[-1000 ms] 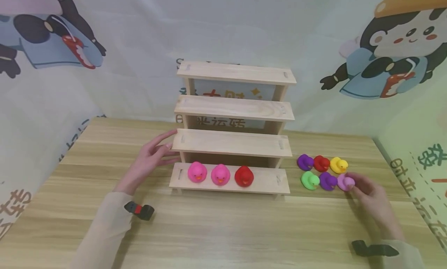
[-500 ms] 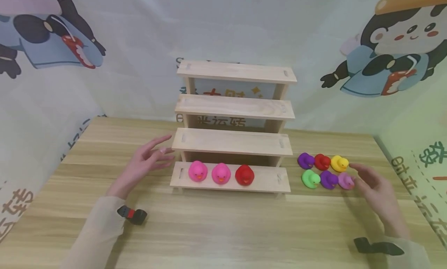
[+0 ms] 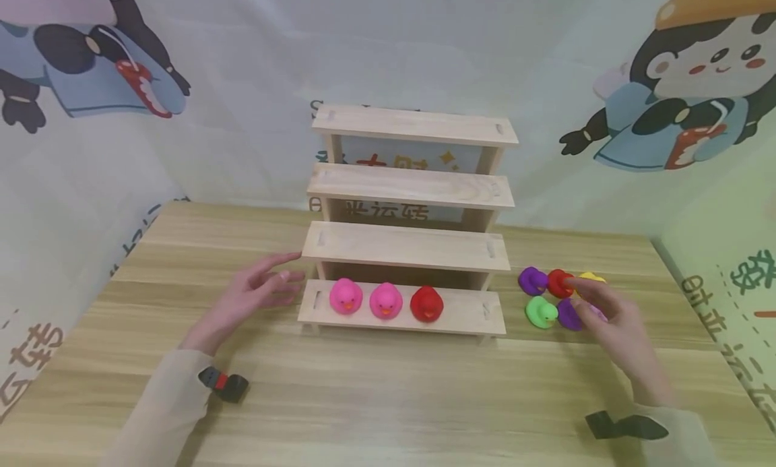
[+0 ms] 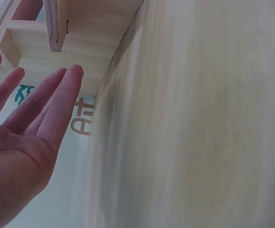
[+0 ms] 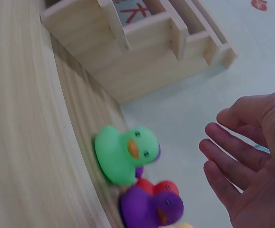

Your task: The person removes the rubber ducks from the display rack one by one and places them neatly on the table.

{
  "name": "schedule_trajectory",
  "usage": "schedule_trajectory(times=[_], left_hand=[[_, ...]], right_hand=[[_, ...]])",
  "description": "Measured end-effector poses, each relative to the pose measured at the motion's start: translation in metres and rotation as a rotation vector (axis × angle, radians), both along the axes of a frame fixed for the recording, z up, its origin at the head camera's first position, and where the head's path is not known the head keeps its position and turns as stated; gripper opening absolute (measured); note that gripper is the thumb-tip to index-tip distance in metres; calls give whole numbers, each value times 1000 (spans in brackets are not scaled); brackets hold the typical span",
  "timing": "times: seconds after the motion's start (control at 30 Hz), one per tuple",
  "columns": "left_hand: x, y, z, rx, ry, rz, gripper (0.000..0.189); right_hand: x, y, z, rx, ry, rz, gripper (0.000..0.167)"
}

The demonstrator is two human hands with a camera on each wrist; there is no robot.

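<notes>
- Nothing is grasped by the right hand (image 3: 618, 332); its fingers are loosely bent over the duck cluster (image 3: 541, 312) on the table (image 3: 388, 399).
- The left hand (image 3: 244, 296) is held relaxed and empty beside the wooden rack (image 3: 406, 244); contact cannot be told.
- Three ducks (image 3: 386, 301) are lined up on its lowest step (image 3: 463, 312).
- A duck seems to be being selected; a light pinch is likely called for.

Brown "运转" (image 3: 400, 212) and red "大" (image 3: 371, 161) on the pale backdrop (image 3: 388, 63); some lettering (image 3: 410, 162) partly hidden
</notes>
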State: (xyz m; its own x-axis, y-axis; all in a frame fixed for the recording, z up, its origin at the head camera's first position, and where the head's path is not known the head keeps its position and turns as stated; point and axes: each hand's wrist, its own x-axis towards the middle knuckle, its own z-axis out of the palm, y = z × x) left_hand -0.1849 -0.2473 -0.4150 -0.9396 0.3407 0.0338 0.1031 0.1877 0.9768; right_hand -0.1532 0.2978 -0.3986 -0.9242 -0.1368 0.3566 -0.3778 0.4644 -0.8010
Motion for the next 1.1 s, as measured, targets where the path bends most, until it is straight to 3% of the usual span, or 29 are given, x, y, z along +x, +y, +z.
schedule_trajectory(times=[0.2, 0.8, 1.1], left_hand=[[4, 1, -3, -12, -32, -38, 47], [10, 1, -6, -95, -135, -138, 50], [7, 5, -7, -159, -155, -158, 47]], right_hand=[[-7, -26, 1, -37, 38, 85, 28], [-19, -64, 10, 225, 67, 221, 33], [-23, -80, 13, 271, 20, 338, 31]])
